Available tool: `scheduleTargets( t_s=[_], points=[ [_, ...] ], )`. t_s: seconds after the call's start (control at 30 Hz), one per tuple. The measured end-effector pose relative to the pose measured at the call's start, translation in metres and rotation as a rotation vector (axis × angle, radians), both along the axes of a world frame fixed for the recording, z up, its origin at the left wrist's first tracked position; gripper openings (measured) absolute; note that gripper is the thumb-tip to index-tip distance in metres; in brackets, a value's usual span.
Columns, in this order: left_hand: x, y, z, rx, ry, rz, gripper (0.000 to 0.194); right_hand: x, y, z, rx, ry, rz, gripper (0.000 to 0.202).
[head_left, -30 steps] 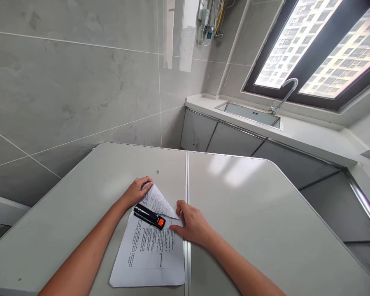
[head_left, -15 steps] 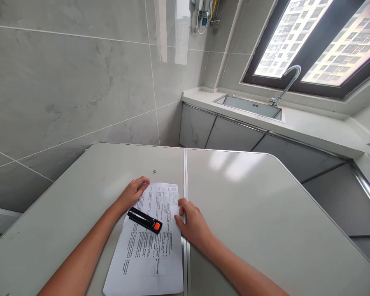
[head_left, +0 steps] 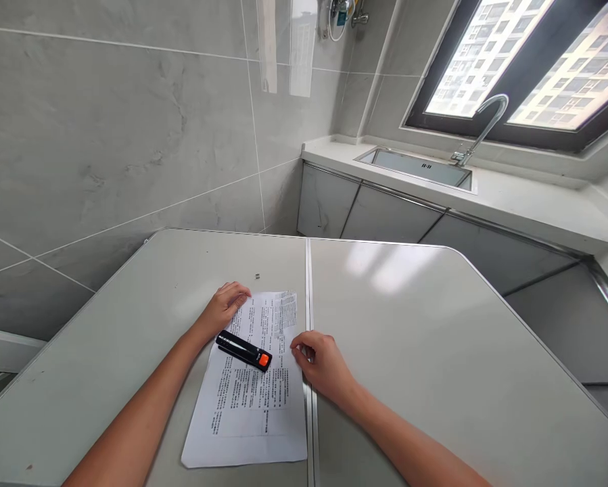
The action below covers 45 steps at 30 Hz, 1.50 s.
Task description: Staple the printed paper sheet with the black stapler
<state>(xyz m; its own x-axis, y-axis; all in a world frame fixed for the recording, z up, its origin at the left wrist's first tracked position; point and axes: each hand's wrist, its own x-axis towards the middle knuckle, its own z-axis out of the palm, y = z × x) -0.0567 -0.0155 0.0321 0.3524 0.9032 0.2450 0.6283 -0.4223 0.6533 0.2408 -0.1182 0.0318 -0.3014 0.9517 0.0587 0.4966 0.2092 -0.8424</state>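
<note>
A stack of printed paper sheets (head_left: 253,433) lies on the table, its long side running away from me. Across its middle left rests a black stapler (head_left: 243,350) with an orange part at one end; neither hand touches it. My left hand (head_left: 226,306) lies over the far left corner of the sheets, fingers flat and close together, thumb toward the paper. At the right edge of the stack, my right hand (head_left: 324,362) has thumb and index finger pinched together on the paper's margin, the other fingers curled. Beyond the stack lie tiny metal bits (head_left: 258,276), perhaps staples.
The pale table (head_left: 410,379) has a metal seam (head_left: 310,270) just right of the paper. Behind it stand a tiled wall (head_left: 115,122), a counter (head_left: 511,196) with a sink (head_left: 415,168) and a faucet (head_left: 491,115), and a window (head_left: 466,61).
The top sheet's right edge, folded or raised a little under my right fingers before, now lies flat. My right hand has shifted slightly along that edge. The view has tilted down a little.
</note>
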Motion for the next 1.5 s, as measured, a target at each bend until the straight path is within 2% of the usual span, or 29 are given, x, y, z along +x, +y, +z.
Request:
scheduleTargets(
  t_s=[0.13, 0.33, 0.5, 0.7, 0.8, 0.93, 1.07, 1.2, 1.3, 1.5],
  points=[
    [0.001, 0.001, -0.005, 0.070, 0.088, -0.010, 0.024, 0.007, 0.001, 0.006, 0.029, 0.012, -0.068, 0.015],
    [0.002, -0.003, -0.006, 0.098, 0.153, 0.005, 0.025, 0.025, 0.008, 0.014, -0.025, -0.046, -0.175, 0.011],
    [0.008, -0.008, -0.002, 0.096, 0.221, -0.126, 0.024, 0.035, 0.016, 0.013, -0.054, -0.135, -0.320, 0.007],
    [0.027, -0.022, 0.005, 0.023, 0.208, -0.342, 0.026, 0.056, 0.025, 0.018, -0.160, -0.219, -0.349, 0.017],
    [0.030, -0.026, 0.008, 0.010, 0.198, -0.412, 0.032, 0.065, 0.028, 0.022, -0.199, -0.219, -0.332, 0.016],
    [0.028, -0.025, 0.009, 0.002, 0.185, -0.433, 0.039, 0.063, 0.027, 0.023, -0.131, -0.194, -0.318, 0.016],
    [0.025, -0.024, 0.009, 0.018, 0.171, -0.438, 0.039, 0.053, 0.023, 0.018, -0.160, -0.076, -0.267, 0.012],
    [0.026, -0.025, 0.007, 0.014, 0.165, -0.443, 0.039, 0.049, 0.020, 0.004, -0.051, -0.077, -0.327, 0.018],
    [0.026, -0.024, 0.005, 0.006, 0.168, -0.444, 0.038, 0.049, 0.020, -0.001, -0.046, -0.105, -0.351, 0.019],
    [0.028, -0.024, 0.004, -0.007, 0.172, -0.432, 0.038, 0.052, 0.021, 0.007, -0.135, -0.101, -0.291, 0.019]
  ],
)
